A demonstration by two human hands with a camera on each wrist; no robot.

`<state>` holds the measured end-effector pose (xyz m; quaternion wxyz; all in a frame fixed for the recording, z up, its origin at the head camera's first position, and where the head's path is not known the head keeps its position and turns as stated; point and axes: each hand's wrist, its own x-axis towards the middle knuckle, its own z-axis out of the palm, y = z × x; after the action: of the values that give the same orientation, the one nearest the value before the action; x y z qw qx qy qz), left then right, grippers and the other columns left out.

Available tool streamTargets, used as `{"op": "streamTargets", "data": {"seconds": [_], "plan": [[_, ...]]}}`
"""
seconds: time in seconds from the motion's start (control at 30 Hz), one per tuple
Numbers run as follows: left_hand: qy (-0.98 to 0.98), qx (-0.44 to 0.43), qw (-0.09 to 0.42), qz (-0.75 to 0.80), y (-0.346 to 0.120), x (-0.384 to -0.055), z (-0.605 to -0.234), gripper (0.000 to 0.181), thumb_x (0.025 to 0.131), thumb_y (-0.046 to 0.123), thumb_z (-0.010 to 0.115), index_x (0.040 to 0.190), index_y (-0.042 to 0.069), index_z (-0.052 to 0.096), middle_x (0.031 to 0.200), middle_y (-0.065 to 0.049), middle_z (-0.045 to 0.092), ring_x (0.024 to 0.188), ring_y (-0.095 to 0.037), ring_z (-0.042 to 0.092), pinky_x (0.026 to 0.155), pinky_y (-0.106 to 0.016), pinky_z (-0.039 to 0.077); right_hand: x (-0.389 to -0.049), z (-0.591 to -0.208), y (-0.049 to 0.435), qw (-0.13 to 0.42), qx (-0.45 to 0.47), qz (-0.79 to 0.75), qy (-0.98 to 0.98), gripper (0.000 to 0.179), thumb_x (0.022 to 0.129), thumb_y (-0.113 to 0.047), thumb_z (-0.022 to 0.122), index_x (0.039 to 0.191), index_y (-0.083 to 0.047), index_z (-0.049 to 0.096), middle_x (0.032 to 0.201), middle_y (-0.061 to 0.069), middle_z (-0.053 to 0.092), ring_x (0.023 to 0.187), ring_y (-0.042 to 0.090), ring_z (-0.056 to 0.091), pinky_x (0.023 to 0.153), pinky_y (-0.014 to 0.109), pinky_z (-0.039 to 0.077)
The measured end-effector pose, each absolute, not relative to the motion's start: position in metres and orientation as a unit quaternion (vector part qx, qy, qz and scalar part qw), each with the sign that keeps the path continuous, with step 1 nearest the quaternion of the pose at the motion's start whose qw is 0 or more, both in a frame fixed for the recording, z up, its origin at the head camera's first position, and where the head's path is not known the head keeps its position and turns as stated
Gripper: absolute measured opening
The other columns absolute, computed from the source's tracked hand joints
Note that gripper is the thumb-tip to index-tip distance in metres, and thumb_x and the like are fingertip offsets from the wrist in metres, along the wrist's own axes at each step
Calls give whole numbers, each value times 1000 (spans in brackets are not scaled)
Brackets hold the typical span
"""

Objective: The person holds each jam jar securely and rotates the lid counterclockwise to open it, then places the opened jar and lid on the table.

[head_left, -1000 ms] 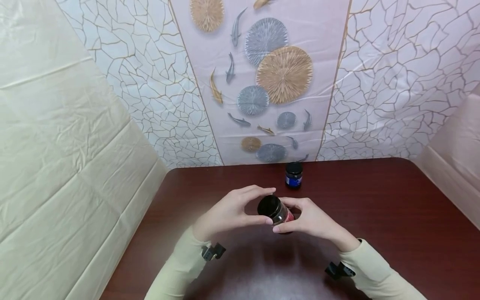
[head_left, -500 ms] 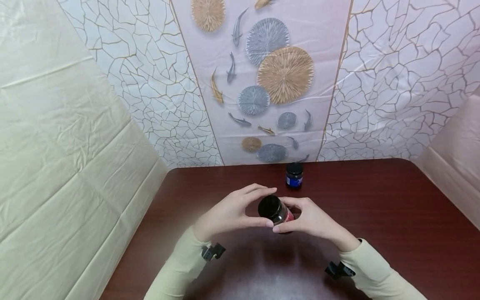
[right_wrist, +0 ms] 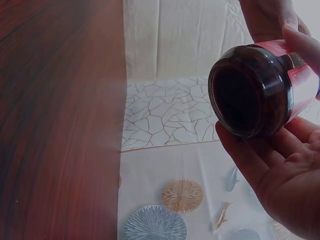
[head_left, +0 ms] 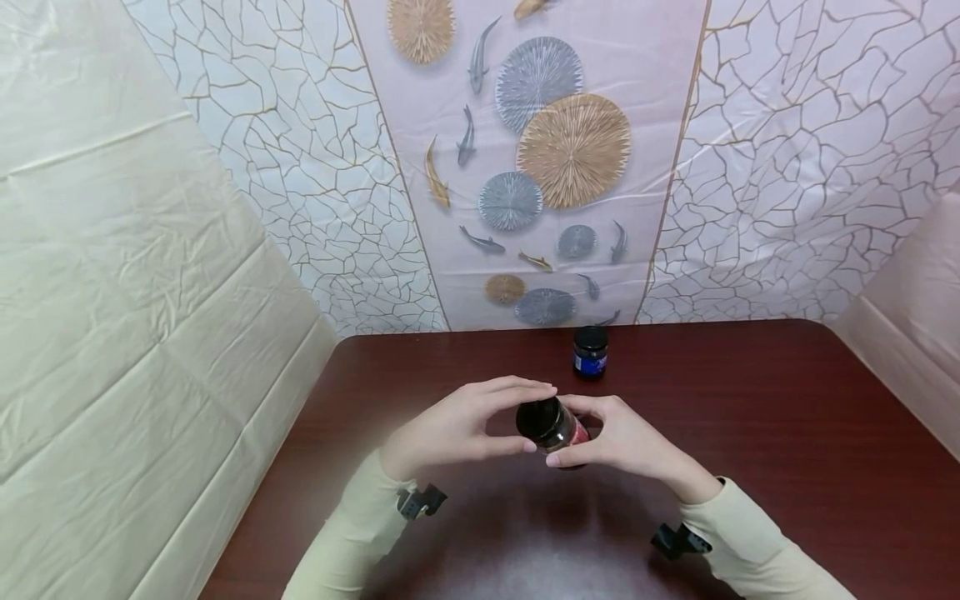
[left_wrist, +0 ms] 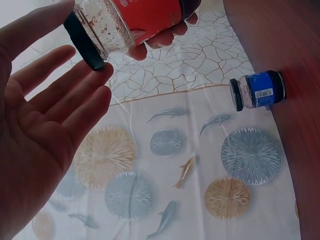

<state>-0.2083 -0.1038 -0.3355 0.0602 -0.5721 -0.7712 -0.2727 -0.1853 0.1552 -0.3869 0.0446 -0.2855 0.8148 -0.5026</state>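
**Red-labelled jar [left_wrist: 135,22] held tilted between both hands, off the table [head_left: 750,417]**

Base hidden in head view, seen only by right wrist camera. Jar cut off by top edge in left wrist view; label print can't be read. Right hand's [head_left: 618,437] palm is concealed in left wrist view; there, only its fingertips are shown.

Black lid [head_left: 537,419] is spanned by the left hand [head_left: 457,425], thumb and fingertips touching opposite sides, fingers gently bent, wide apart; grip firmness can't be told. Jar body is gripped by the right hand, thumb opposite curved fingers.

Blue-labelled jar [head_left: 590,354] is stood upright near the far edge, apart from the hands. Room is left to both sides of the forearms; far right corner is rounded.

Dark reddish wood, glossy, reflection at front. Back is covered by patterned cloth [head_left: 780,192]; left side is closed off by a creased cream drape [head_left: 187,350].
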Motion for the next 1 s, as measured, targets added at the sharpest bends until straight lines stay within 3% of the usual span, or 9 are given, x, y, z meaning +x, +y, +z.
{"op": "streamTargets", "data": {"seconds": [0.47, 1.0], "plan": [[-800, -516, 58, -300, -106, -206, -336, 61, 90, 35, 78, 144, 19, 56, 134, 8, 60, 122, -3, 54, 100, -22, 47, -187, -386, 152, 37, -289, -496, 818, 49, 77, -36, 89, 121, -28, 68, 101, -9, 72, 92, 15, 66, 80, 30, 52], [-811, -492, 102, -298, -99, -206, -341, 64, 84, 43, 82, 139, 19, 61, 119, 10, 61, 108, 1, 58, 92, -21, 50, -186, -385, 154, 36, -280, -498, 820, 54, 77, -36, 89, 126, -28, 68, 110, -11, 72, 97, 14, 67, 84, 29, 51]]}}
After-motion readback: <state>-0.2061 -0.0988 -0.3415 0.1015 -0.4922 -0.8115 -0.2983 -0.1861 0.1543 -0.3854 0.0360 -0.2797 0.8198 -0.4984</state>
